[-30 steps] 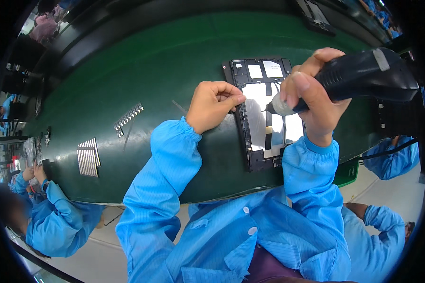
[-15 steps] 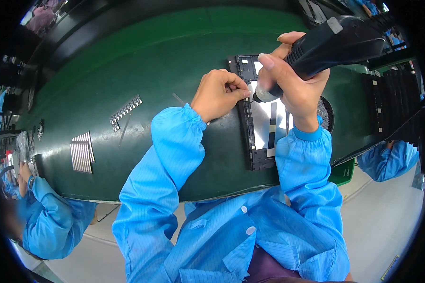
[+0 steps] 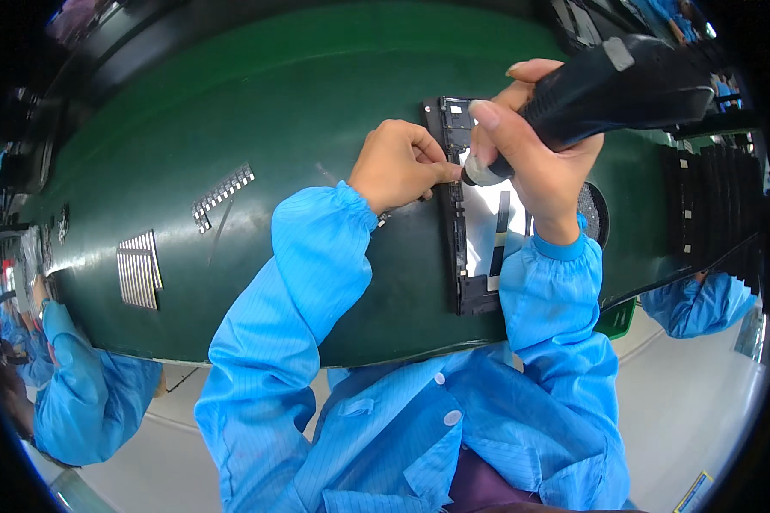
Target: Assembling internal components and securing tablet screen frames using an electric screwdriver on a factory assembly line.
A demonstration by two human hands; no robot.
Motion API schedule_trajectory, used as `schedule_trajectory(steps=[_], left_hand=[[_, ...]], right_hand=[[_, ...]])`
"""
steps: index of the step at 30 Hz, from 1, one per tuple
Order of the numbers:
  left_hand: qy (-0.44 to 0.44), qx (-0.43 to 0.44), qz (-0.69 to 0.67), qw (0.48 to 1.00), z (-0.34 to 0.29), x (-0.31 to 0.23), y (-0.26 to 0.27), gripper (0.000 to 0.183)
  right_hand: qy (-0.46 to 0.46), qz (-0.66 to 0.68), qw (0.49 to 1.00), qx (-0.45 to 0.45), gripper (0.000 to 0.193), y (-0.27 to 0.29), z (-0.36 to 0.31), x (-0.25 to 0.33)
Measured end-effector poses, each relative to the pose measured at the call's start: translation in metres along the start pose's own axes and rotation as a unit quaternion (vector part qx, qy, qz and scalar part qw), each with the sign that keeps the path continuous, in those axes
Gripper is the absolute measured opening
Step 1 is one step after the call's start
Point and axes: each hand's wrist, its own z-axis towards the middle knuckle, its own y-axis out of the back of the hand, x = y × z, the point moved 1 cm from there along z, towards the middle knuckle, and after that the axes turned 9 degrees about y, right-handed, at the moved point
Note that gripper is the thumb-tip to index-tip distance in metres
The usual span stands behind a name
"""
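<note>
My right hand is wrapped round a black power screwdriver, which tilts down to the left. Its nose is at the left edge of a flat device panel with a black frame and a shiny silver middle. At that same edge, the thumb and fingers of my left hand are pinched together right beside the driver's tip. Whatever lies between those fingertips is too small or too hidden to make out. My right hand and sleeve cover the panel's right part.
Left on the green table lie silver-striped strips, a strip of small squares and a thin dark strip. A round black dish and stacked black panels stand right. Co-workers' blue sleeves show at both sides.
My left fingertips have edged right, up to the driver's tip. The fingers of my right hand sit closer round its nose. The whole view has shifted slightly.
</note>
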Motion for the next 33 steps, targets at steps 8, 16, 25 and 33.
schedule_trajectory(steps=[8,16,25,33], left_hand=[[0.020,-0.014,-0.004,1.000,0.002,0.001,0.002,0.016],[0.019,-0.014,-0.010,1.000,0.000,0.000,0.003,0.014],[-0.056,-0.017,0.008,0.998,0.010,0.008,0.001,0.009],[-0.016,-0.002,-0.003,1.000,0.001,0.000,0.002,0.020]], right_hand=[[0.004,-0.014,1.000,0.002,0.028,-0.003,-0.002,-0.006],[0.002,-0.021,1.000,0.009,0.026,-0.004,-0.004,-0.008],[0.008,-0.027,0.997,0.068,0.034,-0.013,-0.015,0.004],[0.003,0.010,0.997,-0.070,0.034,0.003,-0.013,-0.001]])
